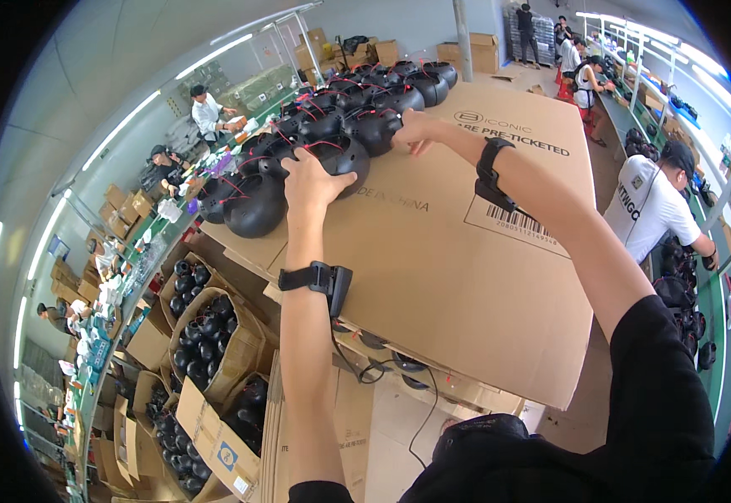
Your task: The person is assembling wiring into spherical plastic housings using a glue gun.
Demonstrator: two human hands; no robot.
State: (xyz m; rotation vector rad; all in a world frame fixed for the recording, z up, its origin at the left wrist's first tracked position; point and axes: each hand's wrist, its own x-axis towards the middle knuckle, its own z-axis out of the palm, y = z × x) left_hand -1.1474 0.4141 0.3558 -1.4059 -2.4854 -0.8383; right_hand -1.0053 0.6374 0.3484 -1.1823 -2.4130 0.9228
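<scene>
Many round black plastic shells with open tops and thin red wires stand in rows on a large brown cardboard sheet (pixel 483 285). My left hand (pixel 311 180) rests against one black shell (pixel 344 163), its thumb and fingers spread apart over the near side. Farther right, my right hand (pixel 418 130) has its fingers bent against the right side of another black shell (pixel 372 132); its fingertips are partly hidden. A larger-looking shell (pixel 255 205) sits at the near left end of the rows. Both wrists wear black straps with small devices.
Below on the left stand open cartons (pixel 244 335) full of black shells. A cable (pixel 432 402) hangs from my left wrist device. Long green workbenches run along both sides; a co-worker in a white shirt (pixel 650 197) sits at the right. A pole (pixel 463 42) rises behind the sheet.
</scene>
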